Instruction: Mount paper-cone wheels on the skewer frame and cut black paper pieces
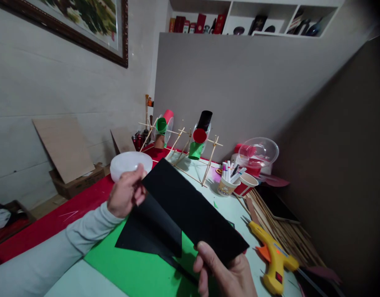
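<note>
A black rectangular paper strip (192, 210) is held up at a slant in front of me. My right hand (225, 270) grips its lower right end, thumb on the near face and the other fingers partly hidden behind. At the strip's upper left corner, my left hand (128, 189) is closed with its fingertips on the paper's edge. Beneath lie a larger, angular piece of black paper (146, 231) and a green sheet (118, 264). To the right of my right hand rests a yellow hot glue gun (274, 255) with an orange trigger.
Behind stand stick frames (211, 161) carrying wheels with coloured paper tubes (199, 136). A white round container (130, 161) sits left. Markers fill a paper cup (228, 187) beside a red-and-white cup (246, 184). Wooden sticks (285, 231) and a clear plastic lid (259, 152) lie right.
</note>
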`<state>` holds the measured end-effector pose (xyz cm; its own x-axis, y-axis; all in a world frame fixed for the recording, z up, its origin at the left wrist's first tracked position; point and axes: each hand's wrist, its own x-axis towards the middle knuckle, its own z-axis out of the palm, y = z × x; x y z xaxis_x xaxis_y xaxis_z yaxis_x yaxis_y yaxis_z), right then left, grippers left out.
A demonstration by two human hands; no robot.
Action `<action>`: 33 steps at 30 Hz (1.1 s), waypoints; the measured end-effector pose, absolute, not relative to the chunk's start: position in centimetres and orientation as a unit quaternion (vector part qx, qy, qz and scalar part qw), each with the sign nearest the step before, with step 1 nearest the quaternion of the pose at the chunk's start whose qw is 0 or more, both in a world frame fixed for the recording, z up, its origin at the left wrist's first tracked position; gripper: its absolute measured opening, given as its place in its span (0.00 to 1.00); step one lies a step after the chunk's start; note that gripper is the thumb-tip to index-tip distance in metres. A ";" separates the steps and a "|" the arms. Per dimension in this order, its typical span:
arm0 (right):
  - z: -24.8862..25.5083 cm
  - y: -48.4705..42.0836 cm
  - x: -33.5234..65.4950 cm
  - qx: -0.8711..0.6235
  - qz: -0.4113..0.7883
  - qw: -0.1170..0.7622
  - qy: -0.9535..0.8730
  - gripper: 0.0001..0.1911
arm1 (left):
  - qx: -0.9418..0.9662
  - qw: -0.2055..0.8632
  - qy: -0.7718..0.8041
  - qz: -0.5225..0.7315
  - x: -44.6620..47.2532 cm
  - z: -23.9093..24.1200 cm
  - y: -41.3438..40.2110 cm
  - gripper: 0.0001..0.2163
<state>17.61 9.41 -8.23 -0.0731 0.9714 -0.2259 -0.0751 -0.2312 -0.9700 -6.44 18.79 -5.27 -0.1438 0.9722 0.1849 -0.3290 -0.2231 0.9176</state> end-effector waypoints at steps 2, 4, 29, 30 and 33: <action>-8.2 9.8 17.9 -0.510 0.577 0.462 -0.440 0.28 | 0.439 0.480 0.353 0.673 -7.4 -4.9 19.2 0.25; -8.2 10.1 18.2 -0.504 0.559 0.484 -0.447 0.28 | 0.454 0.480 0.334 0.672 -7.7 -4.7 19.2 0.22; -6.5 10.0 18.5 -0.402 0.640 0.381 -0.532 0.22 | 0.551 0.598 0.508 0.284 -2.7 -7.4 13.5 0.28; -6.6 10.1 18.4 -0.394 0.650 0.384 -0.524 0.22 | 0.549 0.591 0.523 0.275 -2.7 -7.5 13.4 0.27; -7.3 10.4 17.8 -0.373 0.663 0.457 -0.461 0.20 | 0.553 0.608 0.495 0.282 -2.1 -7.9 12.9 0.26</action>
